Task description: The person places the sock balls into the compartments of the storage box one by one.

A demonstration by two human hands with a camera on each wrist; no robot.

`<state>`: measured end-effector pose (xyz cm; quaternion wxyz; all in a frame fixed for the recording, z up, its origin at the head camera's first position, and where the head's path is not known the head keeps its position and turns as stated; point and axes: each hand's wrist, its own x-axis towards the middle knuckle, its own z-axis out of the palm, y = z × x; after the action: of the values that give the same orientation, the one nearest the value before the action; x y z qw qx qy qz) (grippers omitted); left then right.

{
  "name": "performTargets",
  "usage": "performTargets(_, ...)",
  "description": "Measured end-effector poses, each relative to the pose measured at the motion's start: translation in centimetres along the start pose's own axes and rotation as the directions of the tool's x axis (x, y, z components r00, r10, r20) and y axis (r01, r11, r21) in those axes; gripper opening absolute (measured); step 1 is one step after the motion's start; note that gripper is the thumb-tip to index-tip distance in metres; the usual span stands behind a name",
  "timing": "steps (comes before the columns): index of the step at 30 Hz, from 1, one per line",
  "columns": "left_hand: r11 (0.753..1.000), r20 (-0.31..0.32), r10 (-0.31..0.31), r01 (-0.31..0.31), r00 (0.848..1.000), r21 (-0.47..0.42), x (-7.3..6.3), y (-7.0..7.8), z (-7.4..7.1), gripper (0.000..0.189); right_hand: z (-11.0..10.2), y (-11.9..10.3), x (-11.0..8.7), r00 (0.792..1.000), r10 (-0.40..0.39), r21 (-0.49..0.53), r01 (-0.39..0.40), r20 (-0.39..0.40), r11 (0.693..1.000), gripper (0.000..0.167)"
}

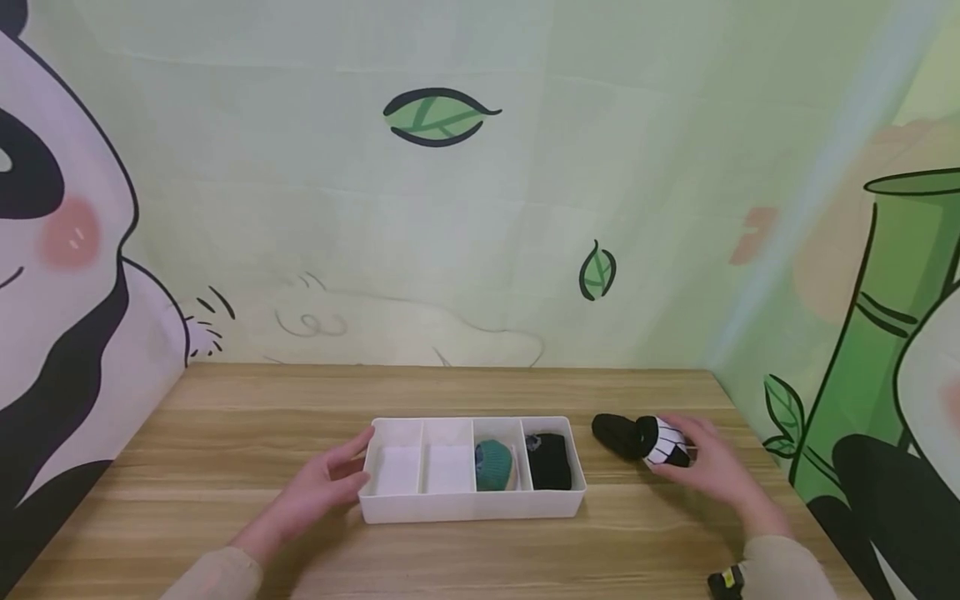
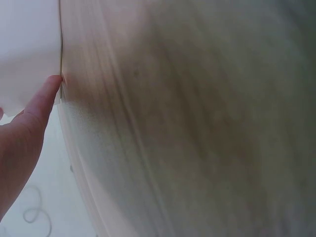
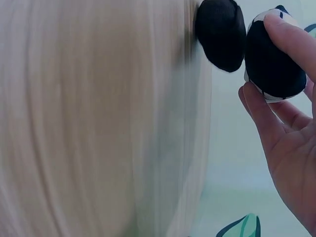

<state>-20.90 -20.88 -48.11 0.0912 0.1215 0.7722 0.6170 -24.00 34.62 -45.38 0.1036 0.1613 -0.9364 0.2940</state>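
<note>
A long white divided box [image 1: 472, 507] sits on the table. Its two left compartments are bare, the third holds a teal rolled sock [image 1: 492, 467], and the right end one a black rolled sock [image 1: 551, 465]. Straight fingers of my left hand [image 1: 318, 487] touch the box's left end; a fingertip [image 2: 53, 81] shows at its edge in the left wrist view. To the right of the box, my right hand [image 1: 712, 467] pinches a black-and-white rolled sock [image 1: 664, 442] between thumb and fingers. Another black rolled sock [image 1: 618, 435] lies right beside it.
The wooden table [image 1: 450, 558] ends at the back against a pale green wall cloth [image 1: 300, 167] printed with leaves and pandas. A small black object [image 1: 725, 582] with a yellow mark shows at my right sleeve [image 1: 783, 571].
</note>
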Motion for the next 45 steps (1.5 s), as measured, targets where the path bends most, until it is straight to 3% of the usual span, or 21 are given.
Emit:
performTargets(32, 1.000, 0.001, -0.001, 0.001, 1.000, 0.020, 0.1, -0.1, -0.1, 0.068, 3.7, -7.3, 3.4, 0.990, -0.142, 0.076, 0.140, 0.016, 0.987, 0.075)
performTargets(45, 1.000, 0.003, 0.012, -0.012, 1.000, 0.001, 0.1, -0.2, 0.0, 0.067, 5.4, -11.3, 4.4, 0.978, -0.193, 0.131, 0.183, 0.076, 0.974, 0.077)
